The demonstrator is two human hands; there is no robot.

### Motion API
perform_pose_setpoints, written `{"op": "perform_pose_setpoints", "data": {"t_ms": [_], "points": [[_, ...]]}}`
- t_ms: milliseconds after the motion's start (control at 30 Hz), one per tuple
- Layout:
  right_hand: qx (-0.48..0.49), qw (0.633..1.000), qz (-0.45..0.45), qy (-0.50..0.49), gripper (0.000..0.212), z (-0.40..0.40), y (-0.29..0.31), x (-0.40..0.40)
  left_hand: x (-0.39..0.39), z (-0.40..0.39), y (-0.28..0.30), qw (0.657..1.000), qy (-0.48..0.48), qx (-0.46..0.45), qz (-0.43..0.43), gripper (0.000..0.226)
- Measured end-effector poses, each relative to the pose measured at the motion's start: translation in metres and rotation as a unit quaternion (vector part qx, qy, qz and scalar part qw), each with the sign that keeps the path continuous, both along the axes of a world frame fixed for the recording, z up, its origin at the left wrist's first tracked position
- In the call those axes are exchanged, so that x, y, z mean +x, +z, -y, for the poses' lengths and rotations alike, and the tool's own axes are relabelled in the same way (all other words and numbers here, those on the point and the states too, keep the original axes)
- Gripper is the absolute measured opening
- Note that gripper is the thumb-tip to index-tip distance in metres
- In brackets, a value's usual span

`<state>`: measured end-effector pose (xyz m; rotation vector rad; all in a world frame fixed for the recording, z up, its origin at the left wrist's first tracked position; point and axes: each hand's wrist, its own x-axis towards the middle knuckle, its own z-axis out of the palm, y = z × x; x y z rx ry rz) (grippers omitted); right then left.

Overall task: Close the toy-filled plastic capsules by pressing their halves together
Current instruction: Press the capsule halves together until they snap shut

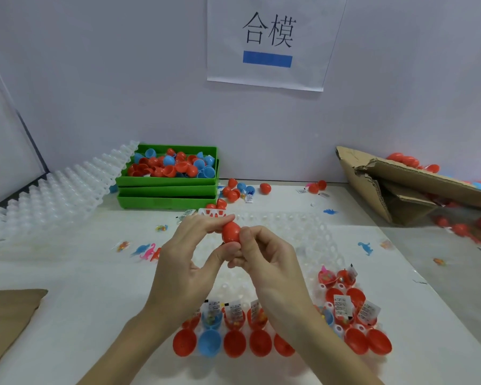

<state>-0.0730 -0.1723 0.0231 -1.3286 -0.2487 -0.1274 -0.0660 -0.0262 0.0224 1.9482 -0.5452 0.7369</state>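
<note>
Pressing is in hand: your left hand and right hand each keep a clamped grip on the red capsule above the bench; next, squeeze evenly until the halves seat, then take an open one from the tray.

Paper sign on wall; torn cardboard box right; brown cardboard sheet near-left corner.

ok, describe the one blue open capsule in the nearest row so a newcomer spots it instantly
Start at the white holder tray on the table in front of the person. Its nearest row holds open capsule halves, just below the person's forearms. The blue half is second from the left, the only blue one among red neighbours.
</note>
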Motion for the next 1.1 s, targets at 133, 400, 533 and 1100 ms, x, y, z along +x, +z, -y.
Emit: {"op": "perform_pose_setpoints", "data": {"t_ms": [133,400,533,1100], "points": [[-0.043,0.998,0.020,-0.048,0.025,0.004,0.002,0.003,0.002,-0.003,0.000,0.988,-0.071,-0.016,-0.138,0.043],[-0.344,0.876,0.250,-0.226,0.037,0.011,-0.010,0.009,0.008,-0.003,-0.002,0.921,-0.156,-0.217,-0.283,0.036],[-0.364,0.864,0.280,-0.205,0.043,0.013,-0.010,0.010,0.012,-0.009,0.001,0.861,-0.218,-0.305,-0.344,0.031],[-0.284,0.908,0.293,-0.091,0.044,0.017,0.005,0.003,0.008,-0.010,0.010,0.799,-0.306,-0.386,-0.345,0.049]]}}
